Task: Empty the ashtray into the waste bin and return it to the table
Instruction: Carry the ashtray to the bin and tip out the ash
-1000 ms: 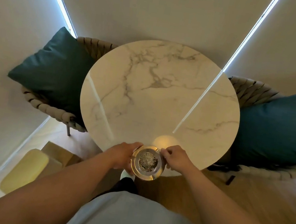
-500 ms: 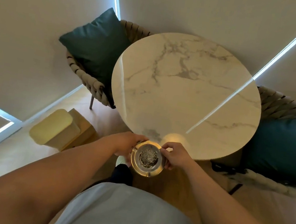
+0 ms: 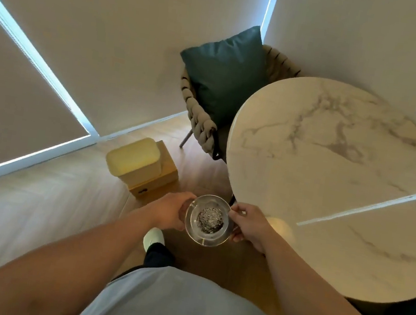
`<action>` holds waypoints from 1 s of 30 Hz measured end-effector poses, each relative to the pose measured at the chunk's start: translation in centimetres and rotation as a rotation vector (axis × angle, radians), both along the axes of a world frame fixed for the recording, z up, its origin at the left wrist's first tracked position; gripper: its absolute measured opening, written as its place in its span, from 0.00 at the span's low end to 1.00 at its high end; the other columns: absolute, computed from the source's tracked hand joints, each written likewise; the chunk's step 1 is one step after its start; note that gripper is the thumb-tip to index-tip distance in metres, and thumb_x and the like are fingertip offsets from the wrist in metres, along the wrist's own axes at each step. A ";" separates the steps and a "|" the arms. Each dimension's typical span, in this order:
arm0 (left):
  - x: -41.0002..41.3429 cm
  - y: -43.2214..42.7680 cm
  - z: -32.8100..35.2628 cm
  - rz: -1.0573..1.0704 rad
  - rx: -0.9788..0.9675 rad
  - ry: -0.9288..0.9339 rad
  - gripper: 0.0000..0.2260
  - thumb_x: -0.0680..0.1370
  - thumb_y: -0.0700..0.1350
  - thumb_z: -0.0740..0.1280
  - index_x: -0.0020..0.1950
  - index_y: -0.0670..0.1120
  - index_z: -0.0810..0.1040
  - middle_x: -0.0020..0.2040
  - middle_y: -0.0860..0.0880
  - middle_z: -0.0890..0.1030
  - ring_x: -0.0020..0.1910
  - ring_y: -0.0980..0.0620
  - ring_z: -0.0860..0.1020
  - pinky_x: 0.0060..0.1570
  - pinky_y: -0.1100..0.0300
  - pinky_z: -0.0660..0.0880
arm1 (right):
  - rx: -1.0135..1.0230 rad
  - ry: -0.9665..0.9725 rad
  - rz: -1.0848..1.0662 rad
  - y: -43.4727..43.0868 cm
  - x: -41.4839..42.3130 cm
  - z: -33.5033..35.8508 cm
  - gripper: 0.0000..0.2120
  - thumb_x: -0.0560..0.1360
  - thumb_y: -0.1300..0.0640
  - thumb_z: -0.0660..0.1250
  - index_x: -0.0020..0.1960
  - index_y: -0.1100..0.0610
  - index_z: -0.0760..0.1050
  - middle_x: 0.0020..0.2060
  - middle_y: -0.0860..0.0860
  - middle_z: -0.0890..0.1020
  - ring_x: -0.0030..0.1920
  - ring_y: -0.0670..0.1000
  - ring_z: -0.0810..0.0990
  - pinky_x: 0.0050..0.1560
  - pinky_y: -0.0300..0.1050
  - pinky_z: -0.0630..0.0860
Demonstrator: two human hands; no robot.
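A round glass ashtray (image 3: pixel 197 232) with a grey heap of ash in its middle is held level in the air, off the left edge of the round marble table (image 3: pixel 333 181). My left hand (image 3: pixel 170 212) grips its left rim and my right hand (image 3: pixel 248 225) grips its right rim. A pale yellow waste bin (image 3: pixel 135 158) with its lid down stands on the wooden floor ahead and to the left, beside a tan wooden box (image 3: pixel 160 177).
A woven chair (image 3: pixel 201 121) with a dark teal cushion (image 3: pixel 224 76) stands behind the table by the wall. Blinds with bright light gaps cover the walls at left and back. My foot in a white shoe (image 3: pixel 153 238) is below the ashtray.
The ashtray has left the table's edge, carried in both hands. My view has swung left, so the table now lies at the right and the bin is nearer the middle.
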State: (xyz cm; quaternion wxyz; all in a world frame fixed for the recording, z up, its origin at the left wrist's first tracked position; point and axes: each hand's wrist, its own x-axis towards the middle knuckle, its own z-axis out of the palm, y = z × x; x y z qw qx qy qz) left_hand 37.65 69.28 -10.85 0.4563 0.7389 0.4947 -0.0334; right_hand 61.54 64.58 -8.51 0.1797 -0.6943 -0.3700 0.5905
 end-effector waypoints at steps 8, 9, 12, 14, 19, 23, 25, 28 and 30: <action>-8.2 2.7 -1.7 0.329 -0.028 -0.113 0.29 0.69 0.41 0.77 0.64 0.59 0.70 0.51 0.55 0.81 0.46 0.58 0.80 0.50 0.56 0.79 | -0.022 0.033 0.115 8.3 -8.0 -1.8 0.07 0.82 0.59 0.62 0.51 0.61 0.76 0.35 0.58 0.81 0.25 0.52 0.80 0.27 0.45 0.79; -9.2 3.4 -1.6 0.349 -0.028 -0.118 0.30 0.69 0.42 0.77 0.64 0.60 0.68 0.51 0.57 0.80 0.46 0.59 0.80 0.50 0.57 0.79 | -0.024 0.035 0.131 9.6 -9.1 -1.9 0.06 0.82 0.59 0.63 0.50 0.60 0.77 0.35 0.58 0.82 0.26 0.53 0.81 0.27 0.45 0.80; -11.8 5.6 -1.6 0.415 -0.014 -0.124 0.31 0.67 0.45 0.79 0.66 0.57 0.70 0.51 0.60 0.79 0.48 0.59 0.79 0.53 0.57 0.78 | -0.029 0.029 0.170 12.9 -12.0 -1.9 0.05 0.82 0.58 0.64 0.49 0.56 0.77 0.37 0.58 0.83 0.29 0.54 0.83 0.30 0.46 0.80; -13.6 7.2 -1.5 0.444 -0.011 -0.129 0.33 0.66 0.44 0.79 0.67 0.54 0.71 0.52 0.58 0.79 0.50 0.56 0.78 0.55 0.56 0.77 | -0.043 0.024 0.188 14.9 -14.0 -2.0 0.04 0.81 0.59 0.64 0.51 0.57 0.77 0.38 0.59 0.83 0.31 0.55 0.83 0.31 0.46 0.80; -17.8 10.8 -1.8 0.484 0.012 -0.142 0.32 0.65 0.42 0.79 0.66 0.53 0.72 0.55 0.55 0.79 0.54 0.56 0.77 0.54 0.61 0.72 | -0.091 0.025 0.211 19.2 -18.9 -1.9 0.04 0.82 0.61 0.63 0.54 0.60 0.75 0.36 0.59 0.82 0.30 0.56 0.82 0.30 0.47 0.81; -20.7 13.1 -2.3 0.544 0.005 -0.116 0.36 0.64 0.44 0.80 0.70 0.50 0.70 0.63 0.50 0.76 0.59 0.53 0.75 0.58 0.59 0.72 | -0.125 0.047 0.208 22.1 -21.7 -2.3 0.03 0.82 0.62 0.62 0.54 0.60 0.74 0.34 0.60 0.82 0.31 0.57 0.83 0.30 0.48 0.82; -21.6 13.7 -2.7 0.572 -0.004 -0.094 0.39 0.64 0.46 0.80 0.72 0.49 0.68 0.65 0.49 0.75 0.62 0.52 0.75 0.59 0.58 0.71 | -0.142 0.059 0.214 23.2 -22.7 -2.6 0.03 0.82 0.62 0.62 0.53 0.60 0.73 0.33 0.60 0.83 0.31 0.57 0.83 0.31 0.49 0.82; -22.4 14.2 -3.6 0.607 -0.015 -0.064 0.42 0.64 0.49 0.80 0.74 0.48 0.65 0.68 0.47 0.73 0.66 0.49 0.73 0.62 0.54 0.72 | -0.171 0.062 0.240 24.7 -23.7 -3.1 0.03 0.82 0.62 0.62 0.54 0.60 0.73 0.36 0.60 0.83 0.31 0.57 0.84 0.30 0.48 0.82; -22.6 14.4 -4.4 0.639 -0.022 -0.038 0.43 0.65 0.48 0.80 0.76 0.48 0.63 0.71 0.46 0.71 0.68 0.48 0.72 0.64 0.53 0.72 | -0.187 0.073 0.247 25.5 -24.1 -3.6 0.04 0.82 0.62 0.61 0.56 0.62 0.73 0.38 0.60 0.83 0.30 0.56 0.84 0.30 0.48 0.82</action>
